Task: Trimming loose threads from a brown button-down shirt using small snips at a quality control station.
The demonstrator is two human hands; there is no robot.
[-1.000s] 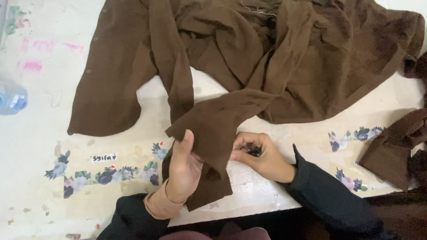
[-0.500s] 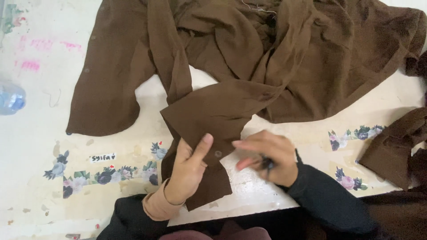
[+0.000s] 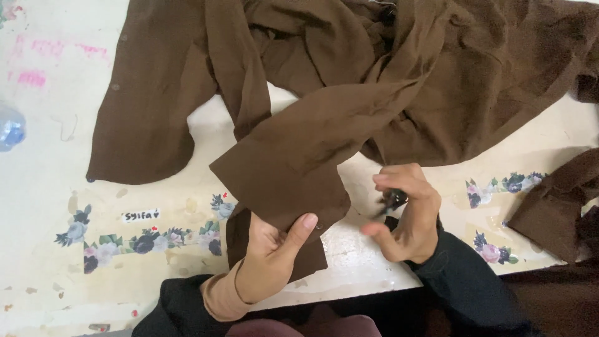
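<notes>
Two hands apart: left hand (image 3: 271,259) clamps brown sleeve cuff (image 3: 281,181) w/ thumb on top, right hand (image 3: 405,215) at 3 o'clock pinches small dark tool (image 3: 393,201), blurred.

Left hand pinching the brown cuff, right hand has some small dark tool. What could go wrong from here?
1. The right hand is blurred and apart from the cuff; its small dark tool may come back off target.
2. The left hand grips only the cuff's edge, so it could slip.

Bare bench (image 3: 43,150) open at left; brown garment (image 3: 387,81) blocks top and centre, brown scrap (image 3: 555,200) blocks right edge.
</notes>
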